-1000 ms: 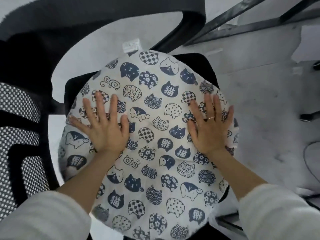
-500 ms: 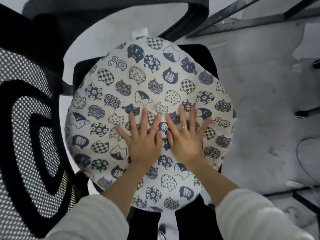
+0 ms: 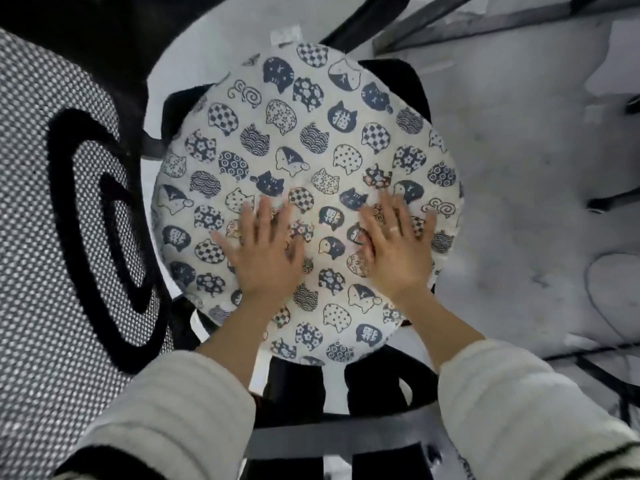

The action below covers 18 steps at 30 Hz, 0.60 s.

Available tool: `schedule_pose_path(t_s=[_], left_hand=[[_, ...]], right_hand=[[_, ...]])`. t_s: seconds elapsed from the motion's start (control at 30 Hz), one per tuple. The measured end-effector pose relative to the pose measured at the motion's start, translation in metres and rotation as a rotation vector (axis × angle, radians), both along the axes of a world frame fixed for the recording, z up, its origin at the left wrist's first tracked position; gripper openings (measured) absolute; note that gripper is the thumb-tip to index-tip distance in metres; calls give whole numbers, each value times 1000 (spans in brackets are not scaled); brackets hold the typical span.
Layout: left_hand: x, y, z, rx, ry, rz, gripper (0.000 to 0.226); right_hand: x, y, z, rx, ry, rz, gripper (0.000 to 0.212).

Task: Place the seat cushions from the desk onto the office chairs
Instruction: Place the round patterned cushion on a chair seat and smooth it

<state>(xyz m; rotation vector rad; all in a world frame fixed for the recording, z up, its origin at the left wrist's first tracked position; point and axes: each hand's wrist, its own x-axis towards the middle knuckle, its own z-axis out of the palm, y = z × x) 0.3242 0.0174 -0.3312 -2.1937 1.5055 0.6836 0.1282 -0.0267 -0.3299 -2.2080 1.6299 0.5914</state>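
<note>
While cushion (image 3: 304, 161) lies on chair seat (image 3: 398, 77), L hand (image 3: 266, 258) & R hand (image 3: 394, 254) press it, fingers spread flat.

The person wore pale cream, softly ribbed sleeves (image 3: 512, 403) pushed back from bare forearms, the right cuff edged with a dark band, and a thin ring (image 3: 394, 229) circled one finger of the right hand (image 3: 394, 251), while the left hand (image 3: 265, 252) was bare.

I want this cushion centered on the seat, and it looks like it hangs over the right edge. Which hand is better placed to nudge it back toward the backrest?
Probably the right hand: it lies flat near the cushion's overhanging right edge, so it could push it leftward toward the mesh backrest. The left hand sits nearer the middle.
</note>
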Motion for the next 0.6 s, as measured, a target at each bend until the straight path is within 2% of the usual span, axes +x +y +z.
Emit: schedule_pose_path(t_s=[0.07, 0.17, 0.4, 0.6], left_hand=[[3, 20, 11, 37, -18, 154, 61], [-12, 43, 11, -14, -15, 289, 60], [-21, 45, -35, -152, -121, 296, 62], [-23, 46, -17, -129, -102, 300, 59]], right_hand=[[-5, 18, 8, -37, -30, -189, 53], [7, 43, 3, -92, -41, -368, 53], [15, 52, -47, -227, -23, -419, 58], [23, 58, -25, -145, -31, -471, 55]])
